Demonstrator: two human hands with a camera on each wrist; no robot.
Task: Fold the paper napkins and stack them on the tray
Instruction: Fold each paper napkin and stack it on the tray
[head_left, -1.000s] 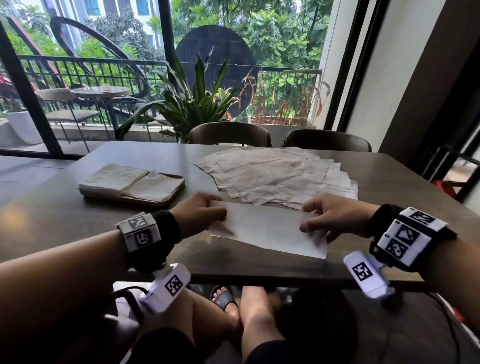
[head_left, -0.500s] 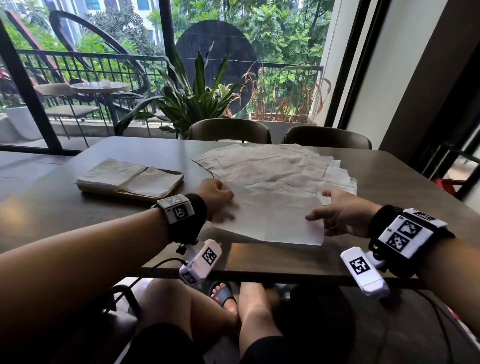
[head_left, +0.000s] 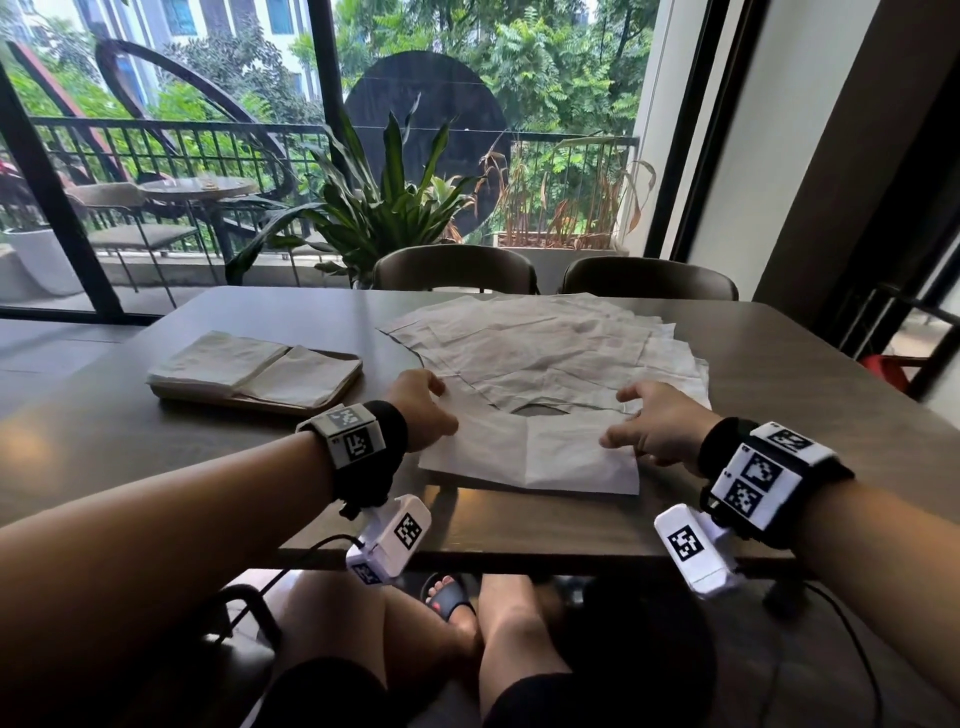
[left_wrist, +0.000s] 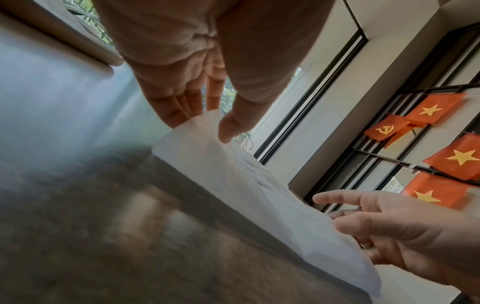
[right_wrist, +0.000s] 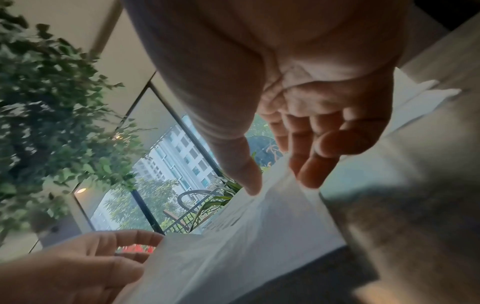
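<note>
The napkin (head_left: 530, 457) being worked is a thin, white, matte sheet of paper, rectangular, with a vertical crease line through its middle. It lies flat at the near edge of the dark wood-grain table (head_left: 779, 415), its far edge lifted into a shallow arch.

The left hand (head_left: 423, 410) holds the napkin's left far corner; in the left wrist view the thumb and fingertips (left_wrist: 182, 115) pinch the paper's edge. The right hand (head_left: 657, 423) is at the napkin's right far corner, thumb and fingers part-spread and loosely curved, with the sheet's edge rising between thumb and fingertips (right_wrist: 309, 176); whether they grip the sheet cannot be told.

Just beyond the napkin, a loose pile of unfolded napkins (head_left: 550, 348) is fanned out, creased and slightly rumpled. Left of the napkin, apart from it, sits a flat rectangular tray (head_left: 340, 384) with rounded corners and a tan rim, carrying two side-by-side stacks of folded napkins (head_left: 234, 364).
</note>
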